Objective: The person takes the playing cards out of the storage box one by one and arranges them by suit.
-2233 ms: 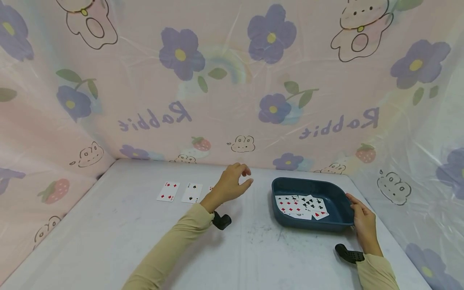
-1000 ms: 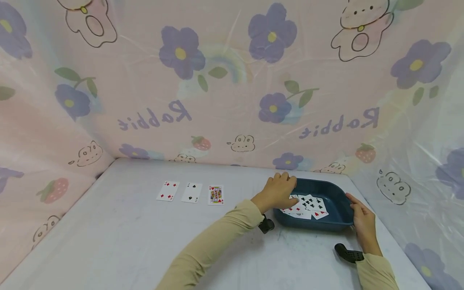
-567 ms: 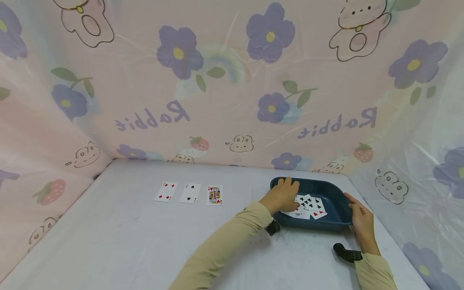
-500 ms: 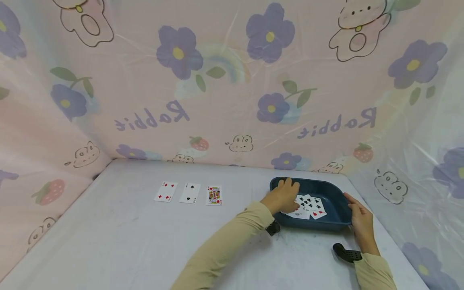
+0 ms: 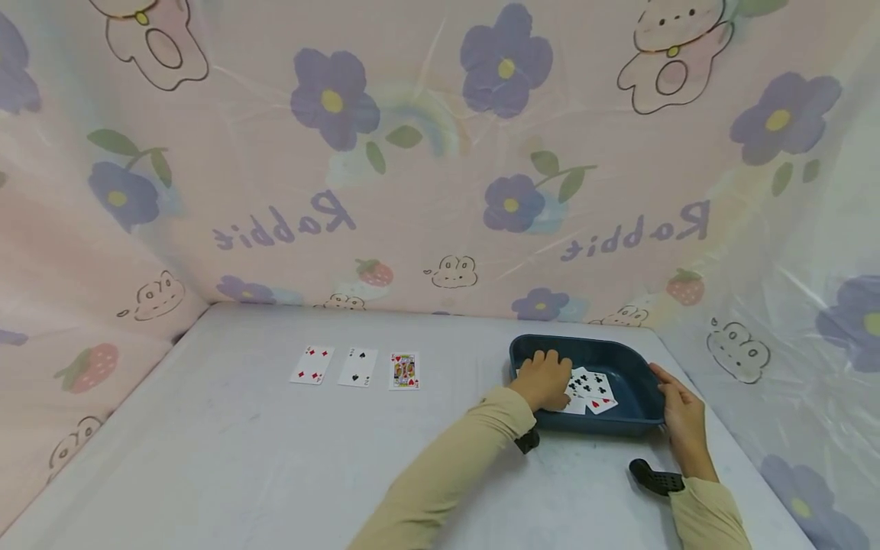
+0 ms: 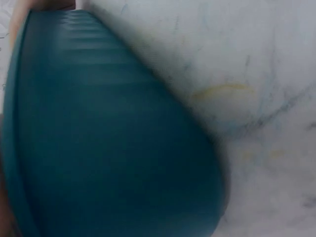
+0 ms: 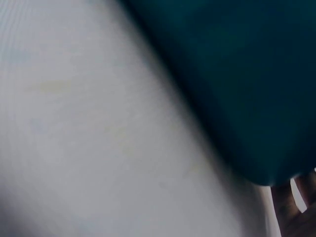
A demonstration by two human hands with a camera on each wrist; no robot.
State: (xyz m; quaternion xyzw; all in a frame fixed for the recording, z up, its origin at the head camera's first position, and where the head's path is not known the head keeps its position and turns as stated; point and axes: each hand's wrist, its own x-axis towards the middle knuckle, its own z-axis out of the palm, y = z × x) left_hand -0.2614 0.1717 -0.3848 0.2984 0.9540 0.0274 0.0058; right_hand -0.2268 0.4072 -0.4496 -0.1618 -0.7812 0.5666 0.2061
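My right hand (image 5: 685, 416) grips the right end of a dark blue tray (image 5: 639, 382), fingers at its rim; in the right wrist view some fingers (image 7: 284, 207) show under a corner. Over the tray's left half, my left hand (image 5: 546, 380) reaches down with bent fingers onto face-up playing cards (image 5: 590, 384). Clubs and a hearts card show to the right of that hand, which covers the others. Whether it pinches a card I cannot tell. The left wrist view is mostly filled by the tray's outer wall (image 6: 118, 123).
Left of the tray, a row lies face up on the white table (image 5: 275, 458): a diamonds card (image 5: 312, 365), a two of spades (image 5: 357, 367) and a king of hearts (image 5: 404, 371). A printed curtain (image 5: 440, 176) rises behind and at both sides.
My left hand has gone from beside the king of hearts rightward into the tray, then slightly lower and nearer the cards. The right hand keeps its hold on the tray.
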